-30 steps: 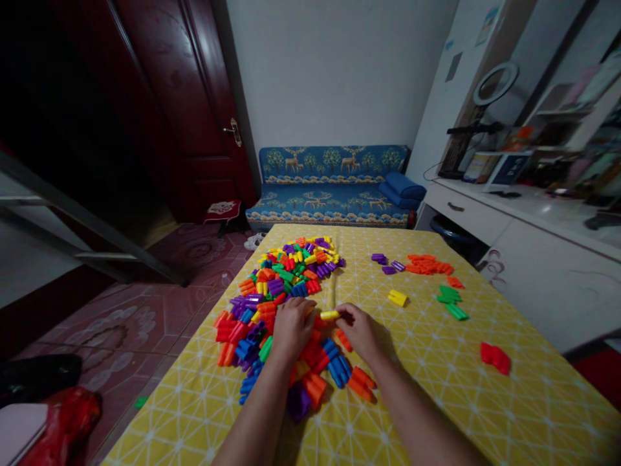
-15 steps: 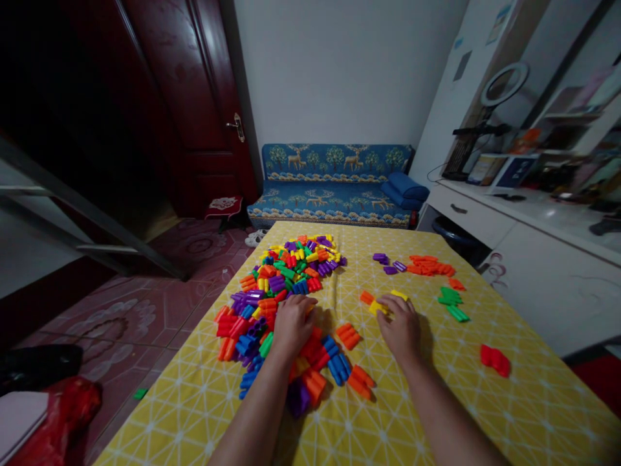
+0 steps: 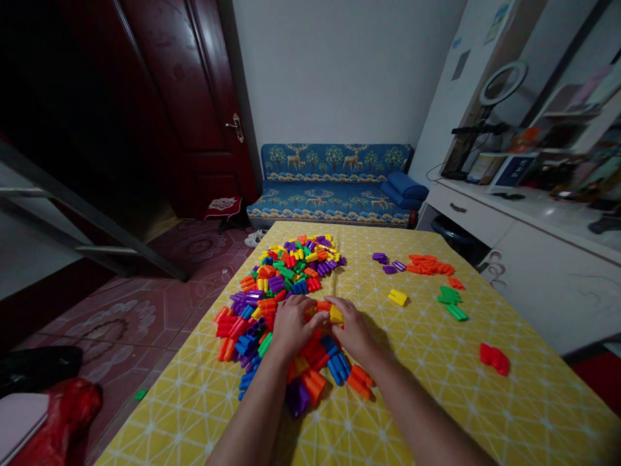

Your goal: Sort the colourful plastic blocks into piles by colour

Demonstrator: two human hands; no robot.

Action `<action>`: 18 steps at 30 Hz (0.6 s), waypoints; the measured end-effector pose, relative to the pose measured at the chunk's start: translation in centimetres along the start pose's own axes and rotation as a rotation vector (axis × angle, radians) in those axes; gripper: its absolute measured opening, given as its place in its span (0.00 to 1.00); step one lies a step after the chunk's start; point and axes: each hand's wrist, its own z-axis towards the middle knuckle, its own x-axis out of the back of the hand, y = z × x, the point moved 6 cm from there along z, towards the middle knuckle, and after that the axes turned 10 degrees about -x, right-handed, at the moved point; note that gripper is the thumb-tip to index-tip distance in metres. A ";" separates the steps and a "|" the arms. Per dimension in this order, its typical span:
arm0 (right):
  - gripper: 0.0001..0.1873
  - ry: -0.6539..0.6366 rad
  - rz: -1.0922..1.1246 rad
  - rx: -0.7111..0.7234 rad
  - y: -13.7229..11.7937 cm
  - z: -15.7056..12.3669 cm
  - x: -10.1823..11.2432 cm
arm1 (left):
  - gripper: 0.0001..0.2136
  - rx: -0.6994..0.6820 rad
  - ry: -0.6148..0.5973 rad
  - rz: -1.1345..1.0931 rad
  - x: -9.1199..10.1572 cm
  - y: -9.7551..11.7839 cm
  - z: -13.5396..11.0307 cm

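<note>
My right hand (image 3: 356, 333) is closed on a yellow plastic building block (image 3: 336, 315), and an orange block (image 3: 323, 306) adjoins its left end. Close beside it, my left hand (image 3: 294, 323) rests over the right edge of a big heap of mixed blocks (image 3: 247, 323). Its fingers are curled, with the thumb pointing at the orange block; a bit of yellow shows between them, but what they grip is mostly hidden. Below the hands lie blue blocks (image 3: 338, 362) and orange blocks (image 3: 359, 380) on the yellow tablecloth (image 3: 412, 401).
Sorted blocks lie on the right: purple ones (image 3: 388, 265), an orange group (image 3: 429, 265), green ones (image 3: 451, 301), a yellow one (image 3: 398, 298) and a red one (image 3: 495, 359). A blue patterned sofa (image 3: 334, 194) stands beyond the table; a white cabinet (image 3: 548, 272) is to the right.
My right hand has moved left to my left hand, carrying the yellow block and the orange one. Another yellow block stays behind on the cloth. My left hand has barely moved.
</note>
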 end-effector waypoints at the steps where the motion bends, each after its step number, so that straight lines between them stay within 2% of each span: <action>1: 0.31 -0.014 0.012 -0.016 -0.3 -0.2 -0.5 | 0.14 0.003 -0.001 -0.004 0.0 -0.1 0.0; 6: 0.31 -0.057 -0.030 -0.061 0.7 -0.9 -1.6 | 0.07 -0.013 -0.028 0.006 0.0 -0.4 0.1; 11: 0.27 0.107 -0.056 0.001 4.1 0.4 1.0 | 0.07 -0.012 -0.029 0.014 -0.1 -0.3 0.1; 16: 0.20 0.254 -0.392 -0.017 8.9 1.1 3.1 | 0.07 0.024 -0.020 0.003 -0.1 -0.6 0.1; 18: 0.21 0.251 -0.469 -0.006 10.1 0.9 3.0 | 0.07 0.025 -0.021 0.003 -0.1 -0.6 0.1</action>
